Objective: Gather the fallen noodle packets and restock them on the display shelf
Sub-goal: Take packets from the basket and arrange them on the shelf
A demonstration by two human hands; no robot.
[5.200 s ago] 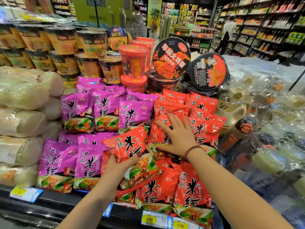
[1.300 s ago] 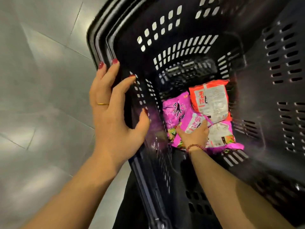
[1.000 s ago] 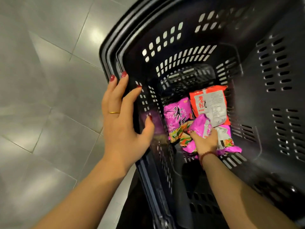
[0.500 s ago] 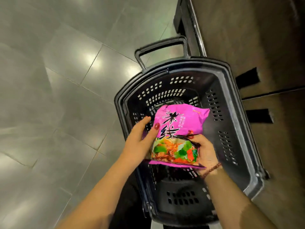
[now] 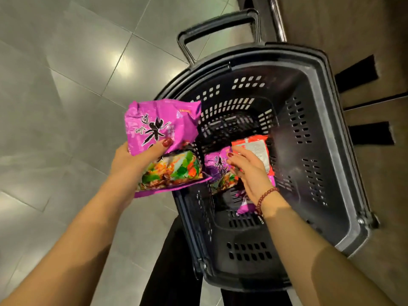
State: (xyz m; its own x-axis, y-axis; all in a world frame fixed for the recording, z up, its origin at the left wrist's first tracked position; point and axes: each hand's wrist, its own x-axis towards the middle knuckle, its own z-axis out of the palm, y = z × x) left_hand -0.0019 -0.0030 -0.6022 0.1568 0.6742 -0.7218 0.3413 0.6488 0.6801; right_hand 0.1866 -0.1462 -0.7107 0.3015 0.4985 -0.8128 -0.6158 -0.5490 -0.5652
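Left hand (image 5: 130, 161) grips purple packet (image 5: 154, 127); right hand (image 5: 247, 173), fingers loose, over basket (image 5: 313, 120) containing red packet (image 5: 256, 145), second purple packet (image 5: 217, 167).

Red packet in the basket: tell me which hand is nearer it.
Right. The right hand is over the basket, fingers by the red packet; the left hand grips a purple packet farther left.

Shiny grey tiled floor (image 5: 55, 111), brown panel (image 5: 353, 23) on the right

Big grey tiles with thin grout lines, glossy enough that light bounces off as soft white glare spots (image 5: 120, 58). The right side is a brown wood-look panel with two black slots (image 5: 356, 72) and a metal rail (image 5: 278, 21) up top.
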